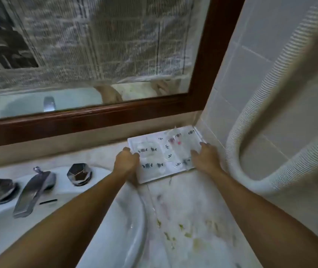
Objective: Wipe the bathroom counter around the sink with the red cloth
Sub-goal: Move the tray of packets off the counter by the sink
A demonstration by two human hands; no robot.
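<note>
I'm gripping the tray (166,157) in the desk's (189,219) back corner, left hand (127,161) curled on its edge, right hand (204,157) spread flat; no red cloth showing.

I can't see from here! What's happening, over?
Both hands, left hand and right hand, on white tray. Red cloth not in view. Tray on counter corner.

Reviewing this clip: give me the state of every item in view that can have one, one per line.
left hand: grips the tray's left edge
right hand: rests on the tray's right side, fingers spread
tray: flat in the back corner, against the wall
counter: stained with greenish and pinkish smears, not yet wiped
faucet: no water running
mirror: covered with newspaper except a bottom strip
red cloth: not in view
</note>
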